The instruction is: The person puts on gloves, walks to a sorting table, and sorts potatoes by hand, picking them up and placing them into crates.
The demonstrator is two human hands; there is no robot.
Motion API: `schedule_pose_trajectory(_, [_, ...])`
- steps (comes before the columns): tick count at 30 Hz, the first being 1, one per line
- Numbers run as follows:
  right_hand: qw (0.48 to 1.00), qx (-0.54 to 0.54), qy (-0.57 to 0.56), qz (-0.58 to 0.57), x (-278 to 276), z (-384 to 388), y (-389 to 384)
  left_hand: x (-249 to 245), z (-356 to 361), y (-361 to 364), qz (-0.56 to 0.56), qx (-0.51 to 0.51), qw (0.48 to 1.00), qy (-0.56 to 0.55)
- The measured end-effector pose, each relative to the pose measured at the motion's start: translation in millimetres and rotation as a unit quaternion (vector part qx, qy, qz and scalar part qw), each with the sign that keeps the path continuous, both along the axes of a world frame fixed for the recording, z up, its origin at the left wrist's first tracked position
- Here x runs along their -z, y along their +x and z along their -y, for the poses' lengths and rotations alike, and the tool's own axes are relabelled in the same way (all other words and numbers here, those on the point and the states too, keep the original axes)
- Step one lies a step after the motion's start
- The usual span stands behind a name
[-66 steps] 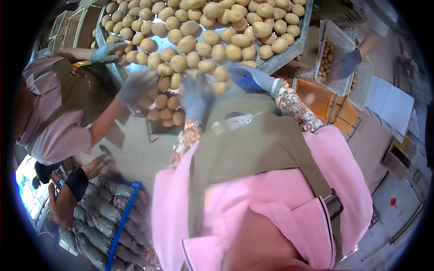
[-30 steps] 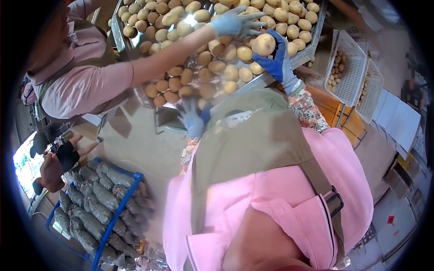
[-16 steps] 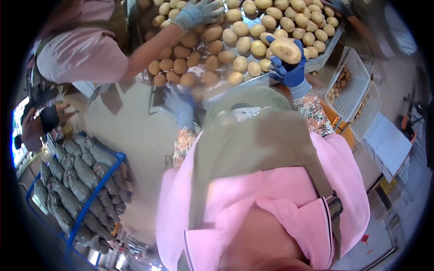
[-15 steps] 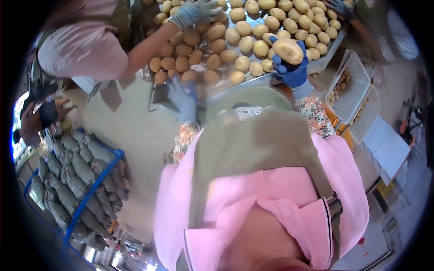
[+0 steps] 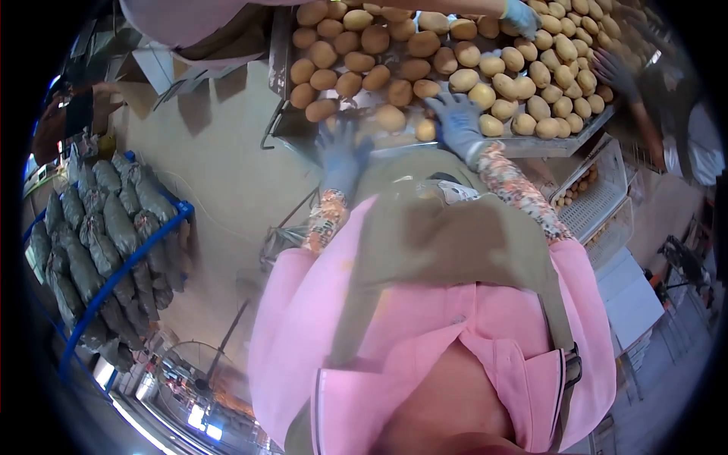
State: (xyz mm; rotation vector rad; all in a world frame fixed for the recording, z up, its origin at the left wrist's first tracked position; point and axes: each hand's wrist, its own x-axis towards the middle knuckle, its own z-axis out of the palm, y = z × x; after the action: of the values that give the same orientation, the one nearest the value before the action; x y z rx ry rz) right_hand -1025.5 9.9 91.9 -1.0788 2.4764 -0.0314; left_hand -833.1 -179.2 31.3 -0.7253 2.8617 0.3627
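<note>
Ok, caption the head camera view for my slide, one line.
Gloved left hand and right hand spread open at the near edge of a metal table covered with potatoes.

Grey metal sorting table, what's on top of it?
Tan round potatoes cover the grey metal sorting table; the right hand in a blue-grey glove lies flat near its edge. Whatever is under that palm is hidden.

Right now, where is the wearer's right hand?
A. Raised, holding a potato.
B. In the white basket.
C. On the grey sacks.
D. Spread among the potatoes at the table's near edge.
D: the right hand lies open among the potatoes at the table edge.
</note>
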Motion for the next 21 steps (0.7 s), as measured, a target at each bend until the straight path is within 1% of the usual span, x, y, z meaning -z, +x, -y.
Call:
schedule_pose_trajectory(1, [1.000, -0.006, -0.001, 0.002, 1.1, 12.5, 3.0, -0.5, -0.8, -1.2, 0.003, -0.011, 1.000, 0.009])
schedule_pose_trajectory(2, [0.987, -0.023, -0.127, 0.098, 3.5, 23.1, 3.8, -1.8, -1.6, -1.6, 0.006, -0.018, 1.000, 0.019])
schedule_pose_trajectory(3, [0.949, -0.037, -0.248, 0.191, 6.1, 29.9, 1.3, -3.7, -2.7, -3.3, 0.023, -0.022, 0.999, 0.010])
schedule_pose_trajectory(4, [0.949, -0.037, -0.249, 0.189, 8.7, 34.6, -6.1, -5.7, -3.7, -3.6, 0.021, -0.021, 1.000, 0.010])
schedule_pose_trajectory(6, [0.962, -0.114, -0.225, 0.108, 2.9, 43.6, -21.4, -8.6, -7.7, -1.7, -0.011, -0.037, 0.999, 0.010])
schedule_pose_trajectory(7, [0.952, -0.059, -0.263, 0.143, -4.0, 35.4, -31.3, -7.2, -9.2, -1.4, -0.010, -0.039, 0.999, 0.014])
schedule_pose_trajectory(8, [0.939, -0.039, -0.325, 0.103, 9.5, 19.6, -42.5, -5.3, -10.7, -0.5, -0.017, -0.048, 0.999, 0.008])
schedule_pose_trajectory(9, [0.938, 0.052, -0.271, 0.211, 4.0, 2.3, -53.1, -3.3, -12.9, 0.8, -0.024, -0.058, 0.998, 0.002])
schedule_pose_trajectory(10, [0.978, -0.054, -0.202, -0.002, 7.9, -19.5, -63.7, -1.3, -13.7, 2.5, -0.022, -0.061, 0.998, 0.007])
schedule_pose_trajectory(11, [0.982, -0.080, -0.173, -0.008, 17.3, -47.5, -71.8, 0.6, -12.9, 3.8, -0.021, -0.062, 0.998, -0.001])
schedule_pose_trajectory(12, [0.981, -0.106, -0.158, -0.046, 23.8, -74.8, -75.3, 2.0, -12.6, 4.5, -0.020, -0.063, 0.998, -0.010])
schedule_pose_trajectory(14, [0.982, -0.164, -0.082, -0.050, 6.5, -96.0, -72.4, 3.5, -14.3, 3.6, -0.031, -0.075, 0.997, 0.001])
schedule_pose_trajectory(15, [0.981, -0.168, -0.079, -0.048, 1.2, -95.5, -69.2, 5.8, -14.4, 4.1, -0.034, -0.077, 0.996, -0.009])
schedule_pose_trajectory(16, [0.990, -0.076, -0.083, 0.087, -2.3, -91.9, -62.6, 7.6, -15.0, 5.6, -0.035, -0.076, 0.996, -0.020])
schedule_pose_trajectory(17, [0.973, 0.020, -0.084, 0.216, -5.0, -83.7, -57.1, 11.4, -16.4, 4.7, -0.037, -0.080, 0.996, -0.029])
schedule_pose_trajectory(18, [0.973, 0.021, -0.082, 0.216, 0.2, -72.6, -47.6, 13.0, -17.7, 0.7, -0.037, -0.080, 0.996, -0.028])
schedule_pose_trajectory(20, [0.966, 0.080, -0.185, 0.160, 20.3, -42.2, -16.6, 12.9, -19.4, -9.4, -0.048, -0.071, 0.994, -0.072])
schedule_pose_trajectory(21, [0.961, 0.088, -0.211, 0.157, 27.3, -23.2, -0.8, 12.3, -16.8, -14.9, -0.047, -0.068, 0.994, -0.071])
